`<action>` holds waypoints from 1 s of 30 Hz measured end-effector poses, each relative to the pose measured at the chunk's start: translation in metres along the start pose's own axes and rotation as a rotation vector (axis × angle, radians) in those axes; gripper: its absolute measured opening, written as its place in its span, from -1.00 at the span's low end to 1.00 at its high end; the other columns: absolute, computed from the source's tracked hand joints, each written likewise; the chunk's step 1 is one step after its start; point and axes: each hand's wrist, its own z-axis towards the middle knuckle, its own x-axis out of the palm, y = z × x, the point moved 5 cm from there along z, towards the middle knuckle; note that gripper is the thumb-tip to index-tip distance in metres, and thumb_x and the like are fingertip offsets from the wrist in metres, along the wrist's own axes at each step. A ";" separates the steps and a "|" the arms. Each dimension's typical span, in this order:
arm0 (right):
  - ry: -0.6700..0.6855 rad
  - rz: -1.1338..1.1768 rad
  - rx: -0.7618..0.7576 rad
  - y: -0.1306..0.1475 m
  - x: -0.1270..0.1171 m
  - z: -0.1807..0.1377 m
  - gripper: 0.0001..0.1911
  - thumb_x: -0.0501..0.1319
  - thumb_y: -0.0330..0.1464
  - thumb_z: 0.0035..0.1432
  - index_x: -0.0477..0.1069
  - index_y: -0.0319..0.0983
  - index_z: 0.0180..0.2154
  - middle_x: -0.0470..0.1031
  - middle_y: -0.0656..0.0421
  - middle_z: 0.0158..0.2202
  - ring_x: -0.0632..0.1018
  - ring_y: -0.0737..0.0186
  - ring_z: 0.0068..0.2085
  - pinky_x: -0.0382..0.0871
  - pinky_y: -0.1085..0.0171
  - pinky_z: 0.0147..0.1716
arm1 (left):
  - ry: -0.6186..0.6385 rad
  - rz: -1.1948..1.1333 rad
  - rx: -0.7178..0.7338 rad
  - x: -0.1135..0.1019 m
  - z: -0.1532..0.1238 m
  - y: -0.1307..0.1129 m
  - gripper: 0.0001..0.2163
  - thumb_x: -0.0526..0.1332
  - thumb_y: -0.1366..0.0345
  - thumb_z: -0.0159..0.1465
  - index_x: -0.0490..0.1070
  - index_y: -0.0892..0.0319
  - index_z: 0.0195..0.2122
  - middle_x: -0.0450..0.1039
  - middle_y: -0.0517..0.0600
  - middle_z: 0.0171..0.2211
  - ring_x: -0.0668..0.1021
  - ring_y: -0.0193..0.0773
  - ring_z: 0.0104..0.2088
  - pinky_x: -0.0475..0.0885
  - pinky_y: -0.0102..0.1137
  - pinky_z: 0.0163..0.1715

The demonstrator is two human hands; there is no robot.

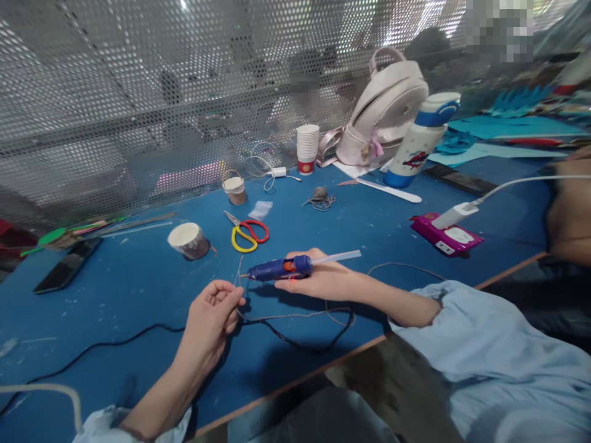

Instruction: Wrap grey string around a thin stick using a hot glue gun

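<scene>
Closest to the viewer, two bare forearms in pale blue sleeves reach over the edge of a blue tabletop [115, 289]. The left hand [213, 314] has its grip pinched closed on a thin pale strand [239, 268], which rises just in front of the nozzle of a blue glue gun [277, 269]. The right hand [323, 280] has its grip wrapped around that gun, held level above the tabletop, with a clear glue stick [337, 256] jutting from its back. Nozzle and strand look to be touching or almost so. No bead of glue can be made out, so the gluing seems to be at its start rather than finished. A black cord [295, 335] loops under both hands, close enough to snag. Just beyond lie a tipped paper cup [188, 240] and yellow-and-red scissors [247, 234], with a dark phone [67, 271] to the left. To the right sits a pink power strip [446, 237]. Farther back are a small cup [235, 189], a knot of twine [320, 198], stacked cups [307, 147], a pale backpack [383, 114] and a blue-and-white bottle [420, 141], all before a perforated metal screen [115, 92].
</scene>
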 end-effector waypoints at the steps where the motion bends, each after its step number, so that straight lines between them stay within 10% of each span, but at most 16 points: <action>1: 0.002 0.003 -0.005 0.000 0.000 0.000 -0.68 0.22 -0.12 0.03 0.31 -0.24 -0.50 0.32 0.28 -0.59 0.30 0.41 -0.56 0.09 0.38 -0.57 | 0.000 -0.001 0.001 0.000 0.000 0.000 -0.64 0.46 0.21 -0.13 0.30 0.22 -0.47 0.41 -0.11 -0.68 0.12 -0.62 -0.79 -0.06 -0.64 -0.79; 21: 0.073 -0.123 0.144 -0.060 -0.020 0.014 -0.61 0.11 -0.06 0.10 0.43 -0.26 -0.32 0.42 0.17 -0.42 0.40 0.26 -0.39 0.20 0.33 -0.45 | -0.006 -0.029 0.036 -0.003 0.002 -0.001 -0.69 0.43 0.24 -0.06 0.29 0.22 -0.47 0.42 -0.11 -0.66 0.11 -0.63 -0.79 -0.07 -0.62 -0.79; 30: -0.110 -0.357 0.240 -0.025 -0.056 -0.054 -0.64 0.09 -0.10 0.16 0.35 -0.24 -0.48 0.41 0.20 -0.52 0.36 0.32 -0.49 0.16 0.33 -0.47 | 0.006 -0.073 0.060 -0.001 0.001 -0.003 -0.70 0.42 0.25 -0.05 0.28 0.22 -0.46 0.42 -0.11 -0.65 0.12 -0.62 -0.78 -0.06 -0.62 -0.78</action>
